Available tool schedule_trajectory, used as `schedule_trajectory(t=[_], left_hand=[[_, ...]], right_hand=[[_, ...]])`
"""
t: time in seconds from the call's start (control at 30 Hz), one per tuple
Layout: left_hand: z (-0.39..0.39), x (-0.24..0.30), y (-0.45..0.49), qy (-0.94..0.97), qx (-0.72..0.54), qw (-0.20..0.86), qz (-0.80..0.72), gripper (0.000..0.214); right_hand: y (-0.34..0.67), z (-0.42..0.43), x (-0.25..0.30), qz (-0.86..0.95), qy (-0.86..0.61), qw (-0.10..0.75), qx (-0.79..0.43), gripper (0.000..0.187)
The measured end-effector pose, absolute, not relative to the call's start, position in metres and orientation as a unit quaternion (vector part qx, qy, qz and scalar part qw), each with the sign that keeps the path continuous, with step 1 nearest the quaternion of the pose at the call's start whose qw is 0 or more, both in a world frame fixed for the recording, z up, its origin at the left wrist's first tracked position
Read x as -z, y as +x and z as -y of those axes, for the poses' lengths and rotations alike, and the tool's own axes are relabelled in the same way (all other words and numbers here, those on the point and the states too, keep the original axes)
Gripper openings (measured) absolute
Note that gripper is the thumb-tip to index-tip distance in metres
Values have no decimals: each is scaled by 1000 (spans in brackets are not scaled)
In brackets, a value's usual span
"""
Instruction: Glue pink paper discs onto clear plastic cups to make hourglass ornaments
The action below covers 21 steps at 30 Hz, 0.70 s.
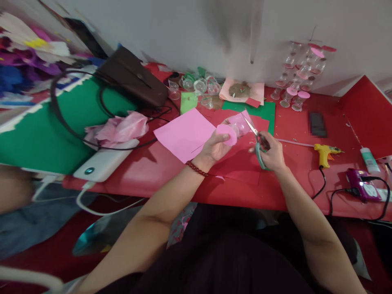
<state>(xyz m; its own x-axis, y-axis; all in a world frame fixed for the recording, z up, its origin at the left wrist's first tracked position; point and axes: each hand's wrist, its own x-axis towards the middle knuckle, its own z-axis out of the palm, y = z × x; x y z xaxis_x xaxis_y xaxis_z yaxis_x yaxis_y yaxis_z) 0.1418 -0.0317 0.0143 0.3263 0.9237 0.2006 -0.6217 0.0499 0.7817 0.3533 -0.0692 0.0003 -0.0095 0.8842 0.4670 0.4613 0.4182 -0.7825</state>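
Observation:
My left hand (214, 148) is closed around a clear plastic cup piece (241, 129). A round pink paper disc (227, 135) covers its near end, under my thumb. At its far end is a larger piece of pink paper (237, 118). My right hand (273, 154) grips scissors (259, 155) with green handles. Their blades point up and to the left, at the right edge of that pink paper; whether they touch it I cannot tell. A pink sheet (185, 134) lies left of my left hand, and red paper (237, 167) lies beneath both hands.
Clear plastic cups (200, 85) cluster at the back. Several stacked cup pieces with pink and red discs (303, 73) stand by the wall. A yellow glue gun (323, 154) lies right. A brown bag (134, 75), black cable and white power bank (102, 167) sit left.

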Motion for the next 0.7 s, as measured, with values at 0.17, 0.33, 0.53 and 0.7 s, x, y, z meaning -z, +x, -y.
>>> schedule_trajectory(t=[0.17, 0.33, 0.53, 0.7], left_hand=[[31, -15, 141, 412, -549, 703, -184, 73], [28, -14, 138, 405, -544, 711, -183, 71], [24, -12, 128, 428, -525, 714, -178, 76], [22, -17, 118, 465, -502, 704, -191, 75]], right_hand=[[355, 71, -1, 671, -510, 504, -191, 48], [357, 73, -6, 680, -508, 490, -197, 38], [363, 76, -18, 684, -498, 477, -238, 32], [372, 78, -24, 678, -502, 473, -254, 33]])
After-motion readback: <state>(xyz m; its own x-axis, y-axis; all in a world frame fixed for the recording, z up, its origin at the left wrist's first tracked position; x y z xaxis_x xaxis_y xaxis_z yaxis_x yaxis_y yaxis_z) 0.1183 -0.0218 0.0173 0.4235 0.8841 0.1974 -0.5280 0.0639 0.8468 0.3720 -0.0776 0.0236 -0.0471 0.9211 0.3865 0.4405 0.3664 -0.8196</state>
